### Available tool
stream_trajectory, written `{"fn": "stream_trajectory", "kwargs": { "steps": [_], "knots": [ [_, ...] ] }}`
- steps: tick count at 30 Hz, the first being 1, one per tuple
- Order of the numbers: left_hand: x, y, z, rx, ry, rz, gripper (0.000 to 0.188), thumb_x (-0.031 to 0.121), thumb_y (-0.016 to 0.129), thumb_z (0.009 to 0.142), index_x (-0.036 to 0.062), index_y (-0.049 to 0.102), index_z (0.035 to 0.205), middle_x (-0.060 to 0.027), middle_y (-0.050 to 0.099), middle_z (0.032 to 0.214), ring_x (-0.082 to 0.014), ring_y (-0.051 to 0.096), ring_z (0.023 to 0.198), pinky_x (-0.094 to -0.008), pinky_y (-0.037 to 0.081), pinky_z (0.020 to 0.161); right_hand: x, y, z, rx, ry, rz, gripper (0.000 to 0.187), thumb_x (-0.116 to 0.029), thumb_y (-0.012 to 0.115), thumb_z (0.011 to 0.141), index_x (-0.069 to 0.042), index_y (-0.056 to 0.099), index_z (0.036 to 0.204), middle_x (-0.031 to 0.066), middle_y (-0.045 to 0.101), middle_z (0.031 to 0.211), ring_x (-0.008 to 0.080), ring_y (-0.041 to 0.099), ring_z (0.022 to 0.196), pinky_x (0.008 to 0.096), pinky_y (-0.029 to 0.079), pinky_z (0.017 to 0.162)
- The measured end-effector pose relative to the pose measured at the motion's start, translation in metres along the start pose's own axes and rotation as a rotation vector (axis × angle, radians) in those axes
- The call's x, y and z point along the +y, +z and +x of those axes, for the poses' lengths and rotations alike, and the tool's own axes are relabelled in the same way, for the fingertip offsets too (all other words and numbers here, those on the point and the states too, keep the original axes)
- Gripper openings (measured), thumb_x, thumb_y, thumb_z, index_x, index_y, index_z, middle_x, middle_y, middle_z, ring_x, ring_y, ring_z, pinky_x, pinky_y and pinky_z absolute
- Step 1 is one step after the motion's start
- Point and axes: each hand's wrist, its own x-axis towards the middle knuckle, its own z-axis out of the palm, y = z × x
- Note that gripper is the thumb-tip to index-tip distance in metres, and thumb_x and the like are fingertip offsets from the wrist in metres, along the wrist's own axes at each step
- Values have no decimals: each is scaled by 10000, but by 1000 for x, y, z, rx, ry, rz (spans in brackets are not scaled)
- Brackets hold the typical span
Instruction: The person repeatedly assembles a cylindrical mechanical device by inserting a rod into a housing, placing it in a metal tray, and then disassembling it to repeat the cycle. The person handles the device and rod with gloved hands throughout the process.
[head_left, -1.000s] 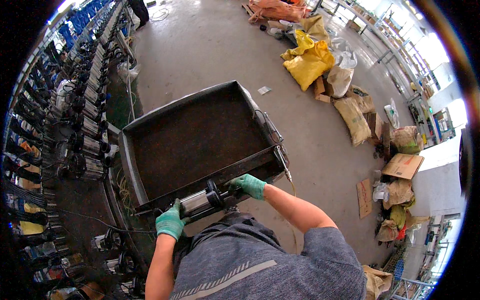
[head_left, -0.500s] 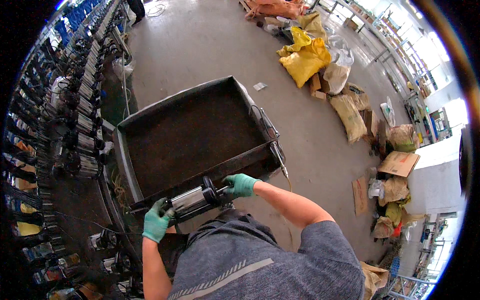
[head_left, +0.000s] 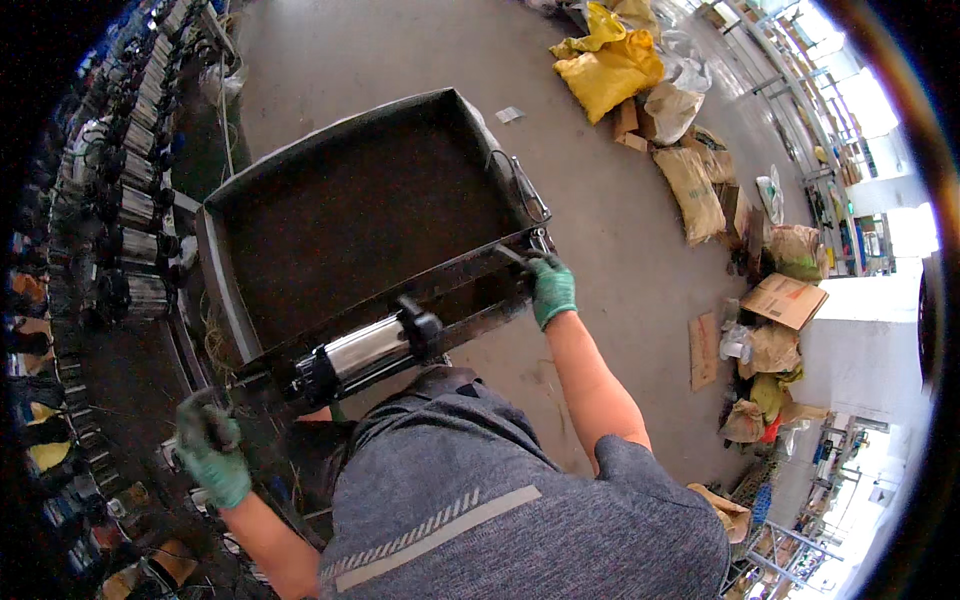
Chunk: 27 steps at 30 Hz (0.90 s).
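A cylindrical motor or pump (head_left: 368, 348) with a shiny metal body and black ends lies tilted on the near ledge of a dark metal tray cart (head_left: 222, 275). My right hand (head_left: 553, 290), in a green glove, is at the cart's right corner. Its fingers are closed round a slim metal tool (head_left: 540, 239) hanging there, mostly covered by the hand. A blurred grey streak shows by the fingertips. Left of the cylinder, apart from it, is my gloved left hand (head_left: 212, 455); motion smears its dark fingers.
Rows of similar metal cylinders (head_left: 138, 208) line the left side. A wire loop (head_left: 530, 190) hangs on the cart's right edge. Across the floor at right lie a yellow sack (head_left: 610, 75), beige sacks (head_left: 690, 192) and cardboard (head_left: 785, 300).
Both hands have left the cylinder. My right hand has moved right and away to the hanging tool, my left hand left and nearer me. The whole view has shifted slightly.
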Motion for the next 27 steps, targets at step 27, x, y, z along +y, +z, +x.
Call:
{"fn": "stream_trajectory", "kwargs": {
  "steps": [27],
  "knots": [
    [72, 80, -13, -568, 220, -148, 669, 569, 684, 933, -70, 671, 1128, -42, 602, 684, -74, 529, 513, -221, 312, 450, 27, 14, -34, -245, -467, -742, 244, -134, 670, 958, -39, 679, 1182, 137, 701, 1035, 201, 675, 866, 343, 550, 783]
  ]
}}
